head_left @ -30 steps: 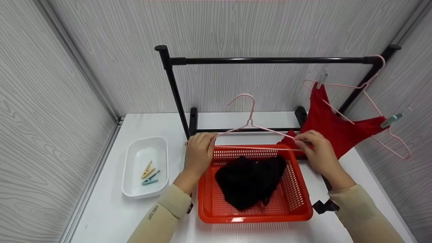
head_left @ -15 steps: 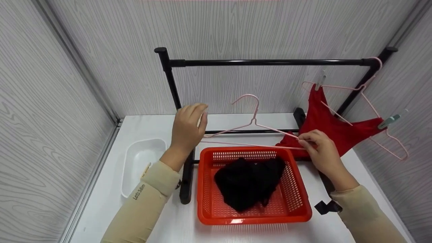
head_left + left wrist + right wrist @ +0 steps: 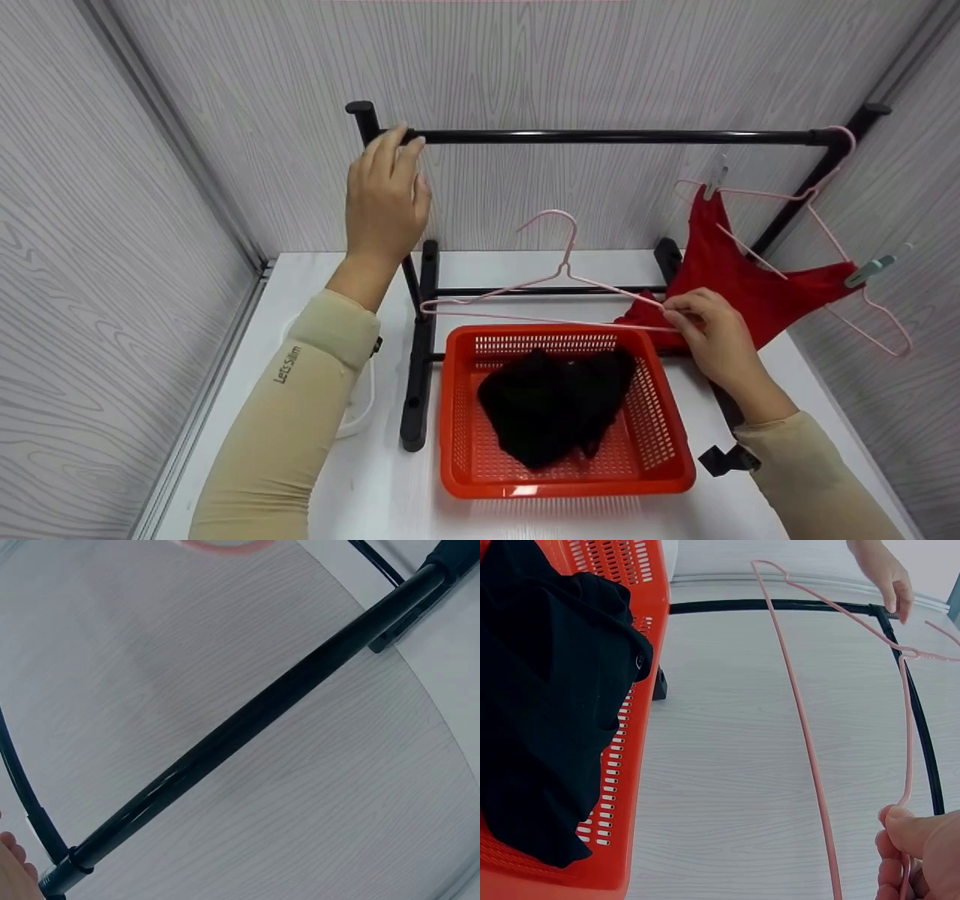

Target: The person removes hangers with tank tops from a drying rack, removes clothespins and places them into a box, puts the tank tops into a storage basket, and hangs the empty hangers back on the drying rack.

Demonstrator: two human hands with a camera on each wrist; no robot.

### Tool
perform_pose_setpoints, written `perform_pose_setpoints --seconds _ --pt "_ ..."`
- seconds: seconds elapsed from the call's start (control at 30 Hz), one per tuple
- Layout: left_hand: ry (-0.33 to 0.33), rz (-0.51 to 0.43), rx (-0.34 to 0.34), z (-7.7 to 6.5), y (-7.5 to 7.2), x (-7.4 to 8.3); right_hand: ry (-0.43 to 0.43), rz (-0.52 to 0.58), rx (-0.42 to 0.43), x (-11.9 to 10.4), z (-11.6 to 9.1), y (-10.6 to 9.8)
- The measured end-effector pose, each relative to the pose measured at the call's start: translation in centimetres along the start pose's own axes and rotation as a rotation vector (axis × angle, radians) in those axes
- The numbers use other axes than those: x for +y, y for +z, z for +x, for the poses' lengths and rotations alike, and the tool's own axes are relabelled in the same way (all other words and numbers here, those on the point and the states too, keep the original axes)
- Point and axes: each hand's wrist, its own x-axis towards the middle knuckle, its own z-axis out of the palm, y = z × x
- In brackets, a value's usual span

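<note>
Pink wire hanger, one: head view, in the air near the far rim of a red basket, pinched near its right end by the right hand, presumably so the hook points up, free. Left hand: fingers loosely extended at the left end of a black rail; I cannot tell whether they touch it. Red garment, one: clipped by clothespins to a second hanger, likely against slipping. Black cloth: bunched in the basket, which probably serves to contain it on the white surface.

Left wrist view: rail diagonal; fingertips beside its end joint, mostly out of frame.

Right wrist view: thumb and fingers round the hanger's sloping arm, far corner unsupported.
</note>
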Motion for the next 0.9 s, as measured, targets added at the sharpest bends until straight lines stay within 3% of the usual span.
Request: perform_pose_setpoints --seconds 0.17,0.3,0.6,0.9 --pt "-0.046 0.052 -0.185 0.6 -0.2 -0.4 0.004 0.008 -0.008 0.0 -0.2 0.1" --pt "-0.046 0.102 -0.301 0.7 -0.4 -0.6 0.006 0.012 -0.008 0.0 -0.1 0.0" --pt "-0.041 0.084 -0.373 0.7 -0.4 -0.4 0.033 -0.017 -0.011 -0.3 0.3 -0.4" --pt "-0.061 0.091 -0.448 1.0 -0.6 -0.2 0.057 -0.033 0.078 -1.8 1.9 -1.2"
